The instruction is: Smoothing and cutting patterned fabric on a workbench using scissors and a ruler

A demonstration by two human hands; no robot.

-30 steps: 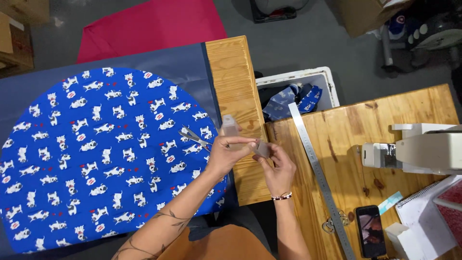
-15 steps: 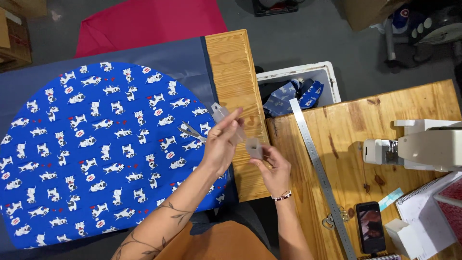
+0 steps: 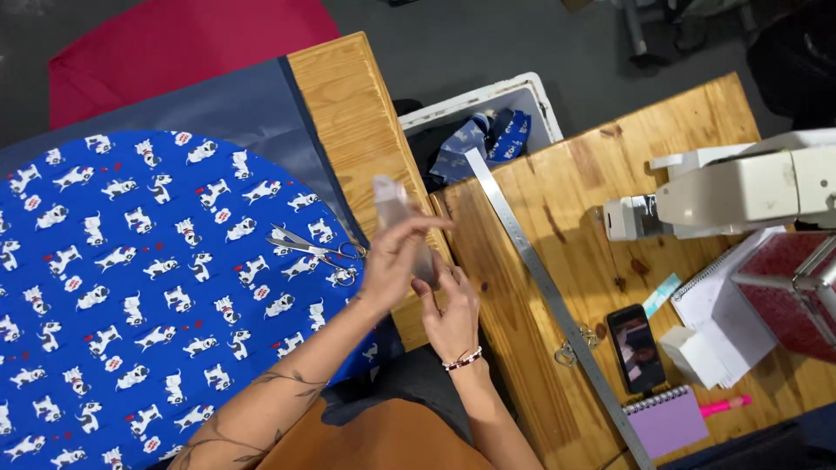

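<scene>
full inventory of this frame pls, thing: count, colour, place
printed fabric: 1, blue with white dogs, left, over the dark sheet
dark sheet: 1, navy, under the printed fabric
red cloth: 1, red, top left on the floor
scissors: 1, silver, on the printed fabric's right edge
wooden table: 1, light wood, centre and right
bin: 1, white, holding blue scraps, behind the table
metal ruler: 1, silver, diagonal on the table
sewing machine: 1, white, right
phone: 1, black, beside the ruler
notebook: 1, lilac, bottom right
pen: 1, pink, beside the notebook
clear case: 1, transparent, held
left hand: holds the clear case
right hand: touches the case's lower end
</scene>
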